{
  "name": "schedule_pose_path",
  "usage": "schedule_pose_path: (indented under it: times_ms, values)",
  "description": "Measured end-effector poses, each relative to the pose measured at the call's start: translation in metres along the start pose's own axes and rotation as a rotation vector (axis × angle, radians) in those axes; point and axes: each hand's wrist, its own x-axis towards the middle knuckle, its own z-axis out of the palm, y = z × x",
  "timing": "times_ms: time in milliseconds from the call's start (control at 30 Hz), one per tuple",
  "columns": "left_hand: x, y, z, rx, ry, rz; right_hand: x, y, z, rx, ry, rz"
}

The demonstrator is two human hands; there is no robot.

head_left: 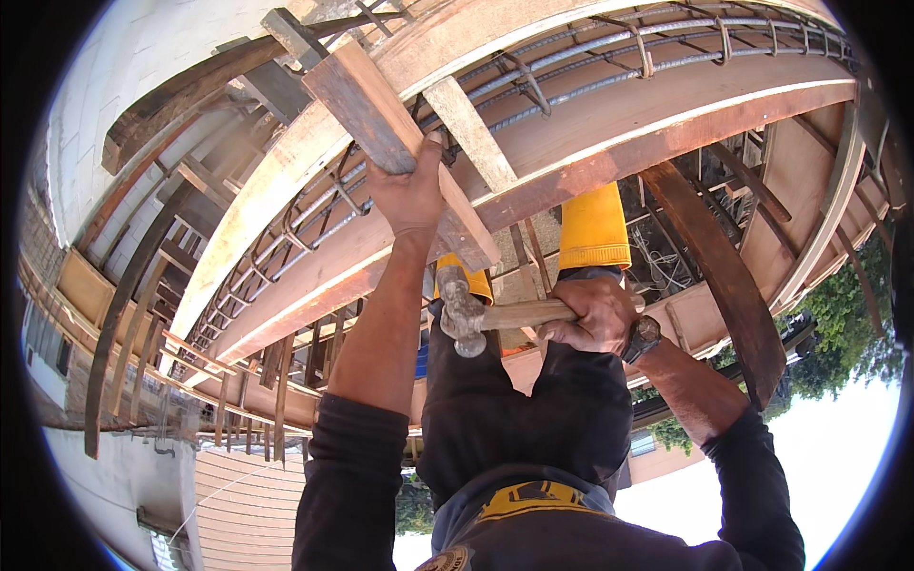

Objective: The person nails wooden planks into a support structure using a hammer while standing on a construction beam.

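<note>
Dark long sleeves [352,476] (pushed up) — wristwatch [645,335], yellow boots [593,228].

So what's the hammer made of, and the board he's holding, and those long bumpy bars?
The hammer in the right hand looks to have a dull grey metal head, scuffed, on a pale wooden handle with visible grain. The board gripped by the left hand is rough, unpainted reddish-brown wood. The bars look like ribbed grey steel rebar, tied with thin wire.

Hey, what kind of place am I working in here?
Most likely an outdoor building site: steel rebar lies inside long wooden formwork, your left hand grips a timber cross-piece, and your right hand holds a hammer.
</note>
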Motion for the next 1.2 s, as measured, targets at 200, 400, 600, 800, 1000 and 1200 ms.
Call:
schedule_pose_path:
  times_ms: [200,400,600,800,1000,1200]
  values:
    - [-0.002,0.001,0.002,0.014,-0.008,0.024,0.004,0.032,0.021,-0.231,-0.063,0.273]
    - [-0.007,-0.001,-0.007,0.013,-0.026,-0.054,-0.003,0.019,0.024,-0.081,0.001,0.198]
    - [-0.007,-0.001,-0.003,0.010,-0.009,0.009,-0.012,0.007,0.030,0.185,0.135,0.383]
    - [-0.005,-0.002,-0.011,-0.092,0.034,-0.044,-0.016,0.016,0.035,0.414,0.319,0.532]
    - [-0.008,0.008,-0.007,-0.075,0.054,-0.028,-0.007,0.004,0.024,0.388,0.298,0.528]
    - [-0.007,0.002,-0.011,-0.046,0.025,-0.016,0.002,0.006,0.030,0.451,0.315,0.554]
